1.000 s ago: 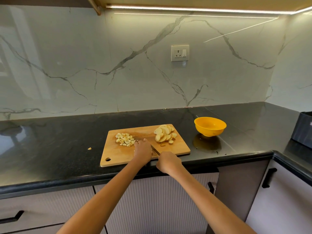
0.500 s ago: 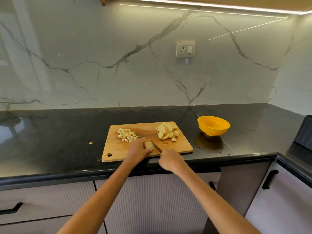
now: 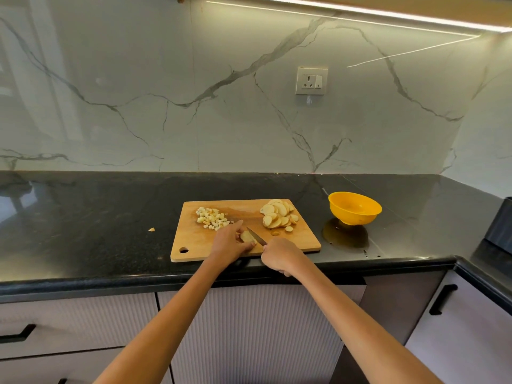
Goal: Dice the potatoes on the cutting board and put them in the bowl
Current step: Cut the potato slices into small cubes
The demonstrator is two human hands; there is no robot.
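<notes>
A wooden cutting board lies on the black counter. Diced potato is heaped at its back left, and a pile of potato slices sits at its back right. My left hand holds a stack of potato slices down on the board's front middle, fingers curled over it. My right hand grips the handle of a knife, whose blade lies against the right side of that stack. An empty yellow bowl stands on the counter to the right of the board.
A stray potato bit lies on the black counter left of the board. A dark container sits at the far right edge. The marble wall with a socket rises behind. Cabinet drawers run below the counter's front edge.
My left hand has shifted so the held potato stack now shows beside the knife blade. The camera has tipped and moved slightly; the piles and bowl stay in place.
</notes>
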